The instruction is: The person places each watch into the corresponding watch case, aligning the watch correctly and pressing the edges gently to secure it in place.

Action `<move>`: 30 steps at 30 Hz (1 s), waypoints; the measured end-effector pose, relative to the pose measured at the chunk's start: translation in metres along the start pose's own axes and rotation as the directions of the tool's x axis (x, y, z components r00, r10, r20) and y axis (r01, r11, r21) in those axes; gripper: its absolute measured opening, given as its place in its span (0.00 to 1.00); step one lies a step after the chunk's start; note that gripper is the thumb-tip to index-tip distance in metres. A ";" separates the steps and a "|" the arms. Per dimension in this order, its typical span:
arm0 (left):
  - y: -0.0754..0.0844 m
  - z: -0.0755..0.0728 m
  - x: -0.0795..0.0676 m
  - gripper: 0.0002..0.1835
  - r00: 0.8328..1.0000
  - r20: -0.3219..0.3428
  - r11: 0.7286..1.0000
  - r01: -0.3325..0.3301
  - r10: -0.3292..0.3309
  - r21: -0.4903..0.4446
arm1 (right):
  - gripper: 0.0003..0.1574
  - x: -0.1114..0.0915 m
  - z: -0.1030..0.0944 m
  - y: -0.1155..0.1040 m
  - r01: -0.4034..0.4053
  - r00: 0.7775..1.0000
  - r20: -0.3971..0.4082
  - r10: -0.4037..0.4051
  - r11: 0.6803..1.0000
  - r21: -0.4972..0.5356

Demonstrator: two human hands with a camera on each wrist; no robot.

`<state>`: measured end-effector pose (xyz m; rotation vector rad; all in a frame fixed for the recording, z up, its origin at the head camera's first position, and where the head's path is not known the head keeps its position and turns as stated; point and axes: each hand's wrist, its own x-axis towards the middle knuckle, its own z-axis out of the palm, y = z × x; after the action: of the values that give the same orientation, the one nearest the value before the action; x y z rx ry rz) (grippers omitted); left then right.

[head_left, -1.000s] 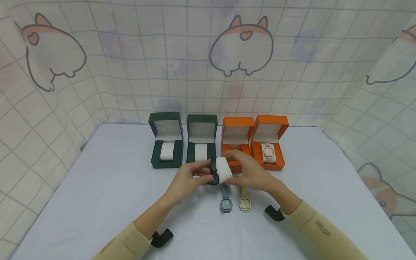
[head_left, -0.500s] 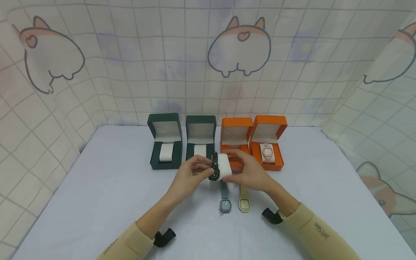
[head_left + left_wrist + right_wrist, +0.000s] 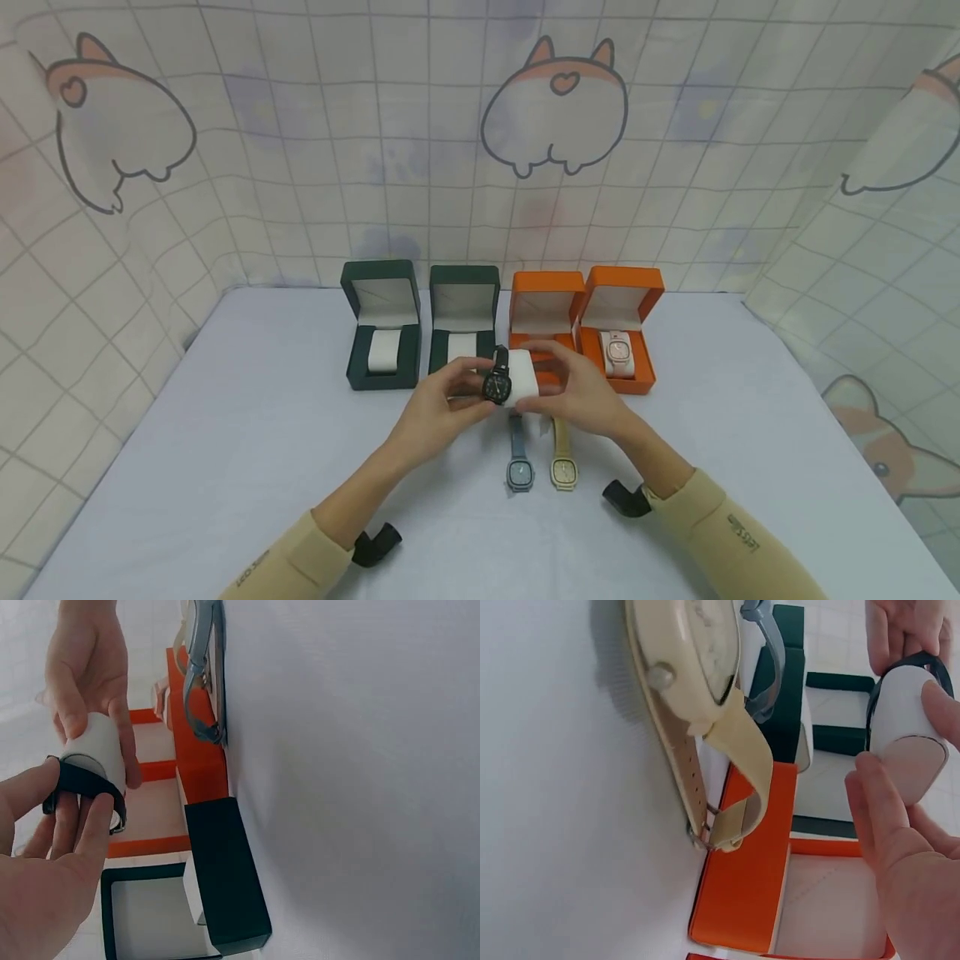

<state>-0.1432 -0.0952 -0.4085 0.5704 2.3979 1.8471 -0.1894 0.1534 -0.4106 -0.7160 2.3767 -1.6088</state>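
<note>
Both hands meet above the table in front of the open boxes. My left hand [image 3: 442, 404] pinches a black watch [image 3: 497, 385] by its strap, thumb on one side and fingers on the other. My right hand [image 3: 581, 390] grips a white watch cushion [image 3: 524, 379] between thumb and fingers. In the left wrist view the buckled black strap [image 3: 84, 780] loops around one end of the cushion [image 3: 101, 742]. From the right wrist view, the cushion's bare end [image 3: 911, 761] faces my right palm. Below the hands lie a blue watch [image 3: 520, 473] and a yellow watch [image 3: 564, 472].
Two dark green boxes [image 3: 384, 383] [image 3: 462, 275] stand open at the back, white cushions inside. Beside them are two open orange boxes [image 3: 547, 282] [image 3: 636, 385]; the rightmost holds a pink watch [image 3: 618, 352] on its cushion. A white patterned curtain [image 3: 300, 167] hangs behind the table.
The cushion and black watch have risen slightly away from me. The watch now overlaps the cushion's left end more, its dial turned to face up.
</note>
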 end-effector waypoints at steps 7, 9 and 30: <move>0.001 0.001 0.000 0.30 1.000 -0.017 1.000 -0.023 0.023 -0.001 | 0.51 0.000 -0.005 0.000 -0.007 0.999 0.051 0.002 0.994 0.113; 0.001 0.000 -0.001 0.30 1.000 -0.021 1.000 -0.018 0.018 -0.004 | 0.50 0.000 -0.007 0.001 -0.036 0.997 0.073 0.026 0.990 0.140; 0.002 0.006 0.003 0.35 0.997 -0.036 0.996 -0.069 0.071 0.057 | 0.46 -0.002 -0.010 0.003 -0.086 0.995 0.064 0.076 0.979 0.183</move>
<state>-0.1438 -0.0885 -0.4080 0.6378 2.4922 1.8387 -0.1927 0.1634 -0.4101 -0.6120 2.1517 -1.7227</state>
